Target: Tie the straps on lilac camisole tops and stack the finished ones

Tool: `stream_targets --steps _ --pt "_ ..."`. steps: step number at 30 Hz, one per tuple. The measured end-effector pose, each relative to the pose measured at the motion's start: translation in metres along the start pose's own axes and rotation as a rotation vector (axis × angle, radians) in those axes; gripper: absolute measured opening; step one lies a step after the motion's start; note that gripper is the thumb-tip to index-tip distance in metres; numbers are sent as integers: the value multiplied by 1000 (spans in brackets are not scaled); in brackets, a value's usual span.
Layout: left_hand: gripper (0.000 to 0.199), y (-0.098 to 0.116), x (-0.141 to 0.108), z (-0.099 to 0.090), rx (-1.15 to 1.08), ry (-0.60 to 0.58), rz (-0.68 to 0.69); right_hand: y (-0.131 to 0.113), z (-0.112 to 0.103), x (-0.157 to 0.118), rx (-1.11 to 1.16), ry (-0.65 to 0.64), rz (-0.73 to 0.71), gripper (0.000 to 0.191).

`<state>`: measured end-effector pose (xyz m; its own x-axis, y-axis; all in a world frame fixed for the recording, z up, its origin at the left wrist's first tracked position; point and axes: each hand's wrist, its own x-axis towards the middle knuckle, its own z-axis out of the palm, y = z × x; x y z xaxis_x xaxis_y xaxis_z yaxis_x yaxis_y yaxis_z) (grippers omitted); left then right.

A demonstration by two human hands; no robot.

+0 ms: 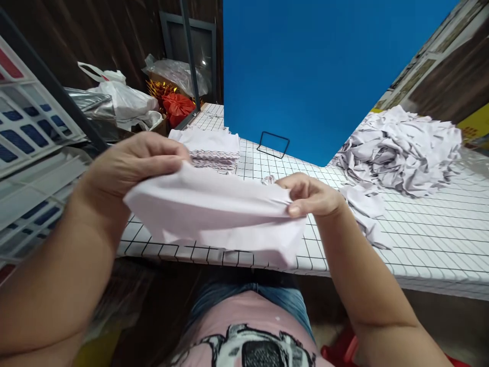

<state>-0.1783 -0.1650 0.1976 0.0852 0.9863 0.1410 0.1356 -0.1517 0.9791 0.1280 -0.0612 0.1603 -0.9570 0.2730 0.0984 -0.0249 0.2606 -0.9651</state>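
Note:
A pale pinkish-white piece of cloth [221,209] is stretched between my two hands above the front edge of the table. My left hand [148,158] pinches its upper left part between thumb and fingers. At the other end, my right hand [307,196] grips the upper right edge. The cloth's lower part hangs loose in front of the table edge. Just behind it lies a neat stack of similar pale cloth pieces [214,145], partly covered by my left hand and the held piece.
The table has a white checked cover [428,239]. A heap of crumpled pale cloth pieces [405,153] lies to the right, with loose pieces [367,209] beside it. A blue panel [298,76] rises at the back. White plastic baskets [30,112] and bags [122,97] are on the left.

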Motion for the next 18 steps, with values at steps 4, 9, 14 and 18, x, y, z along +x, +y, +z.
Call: stream_targets --steps 4,9,14,18 --pt "32 -15 -15 -47 40 -63 21 4 -19 -32 -125 108 104 48" --pt "28 -23 -13 -61 115 -219 -128 -14 -19 -40 -260 140 116 38" --pt "50 -17 -17 -38 -71 -90 268 -20 -13 -30 -414 120 187 27" --pt "51 -17 -24 -38 -32 -85 248 -14 -13 -31 -453 142 246 23"
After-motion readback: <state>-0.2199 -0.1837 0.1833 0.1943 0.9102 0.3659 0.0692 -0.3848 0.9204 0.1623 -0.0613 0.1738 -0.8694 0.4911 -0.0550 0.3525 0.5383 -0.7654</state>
